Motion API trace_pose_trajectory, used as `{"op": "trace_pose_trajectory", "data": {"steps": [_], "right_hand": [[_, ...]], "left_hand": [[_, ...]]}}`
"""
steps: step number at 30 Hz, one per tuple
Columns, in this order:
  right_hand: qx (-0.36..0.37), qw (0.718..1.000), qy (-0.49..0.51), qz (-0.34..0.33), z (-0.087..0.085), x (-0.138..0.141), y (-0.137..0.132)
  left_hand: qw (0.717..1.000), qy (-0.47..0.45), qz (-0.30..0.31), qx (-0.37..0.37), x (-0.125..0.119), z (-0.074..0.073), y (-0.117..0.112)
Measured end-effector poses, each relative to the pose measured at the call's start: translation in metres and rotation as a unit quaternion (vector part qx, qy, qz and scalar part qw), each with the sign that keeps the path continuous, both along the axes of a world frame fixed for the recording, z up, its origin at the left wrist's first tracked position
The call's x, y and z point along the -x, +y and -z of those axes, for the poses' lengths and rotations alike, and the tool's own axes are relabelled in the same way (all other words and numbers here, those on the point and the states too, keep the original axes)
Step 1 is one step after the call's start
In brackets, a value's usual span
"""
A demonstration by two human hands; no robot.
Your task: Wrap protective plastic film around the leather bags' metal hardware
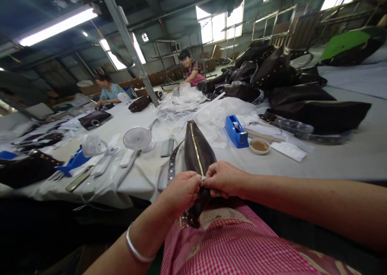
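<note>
A dark brown leather bag (193, 146) with a gold zipper (196, 150) down its middle lies at the table edge, its near end close to my lap. Both my hands meet over the near end of the zipper. My left hand (184, 188) is closed, its thumb and fingertips pinching a small white scrap (203, 178), perhaps paper or thin film. From the other side my right hand (226, 179) pinches the same scrap, fingers curled. Whatever the scrap covers is hidden. A studded dark strap (171, 168) lies left of the bag, and a buckle (182, 221) hangs below my left hand.
A blue tape dispenser (237, 133) and a small dish of brown paste (259, 146) stand to the right. Dark bags (317, 113) pile up behind them. Clear plastic (181, 105) lies ahead. A small white fan (138, 138) stands left. Two people work across the table.
</note>
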State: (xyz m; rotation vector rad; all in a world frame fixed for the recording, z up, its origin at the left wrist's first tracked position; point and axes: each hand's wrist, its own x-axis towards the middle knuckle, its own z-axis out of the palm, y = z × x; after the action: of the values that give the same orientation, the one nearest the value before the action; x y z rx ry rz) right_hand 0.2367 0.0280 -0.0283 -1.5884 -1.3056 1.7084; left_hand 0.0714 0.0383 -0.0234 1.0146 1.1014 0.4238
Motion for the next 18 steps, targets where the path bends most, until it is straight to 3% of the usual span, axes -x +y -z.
{"op": "trace_pose_trajectory", "data": {"steps": [4, 9, 16, 18], "right_hand": [[-0.030, 0.999, -0.015, -0.013, 0.009, 0.009, -0.002], [-0.091, 0.996, -0.011, -0.010, 0.031, 0.006, 0.003], [0.026, 0.982, 0.184, 0.035, 0.010, -0.007, -0.002], [0.057, 0.972, 0.220, 0.052, 0.007, -0.007, -0.003]], "left_hand": [[0.999, 0.041, 0.007, -0.023, 0.001, -0.008, 0.000], [0.994, 0.093, 0.018, -0.056, 0.000, -0.004, 0.005], [0.987, 0.117, 0.033, -0.106, 0.003, -0.005, 0.010], [0.974, 0.151, 0.052, -0.159, 0.003, -0.005, 0.012]]}}
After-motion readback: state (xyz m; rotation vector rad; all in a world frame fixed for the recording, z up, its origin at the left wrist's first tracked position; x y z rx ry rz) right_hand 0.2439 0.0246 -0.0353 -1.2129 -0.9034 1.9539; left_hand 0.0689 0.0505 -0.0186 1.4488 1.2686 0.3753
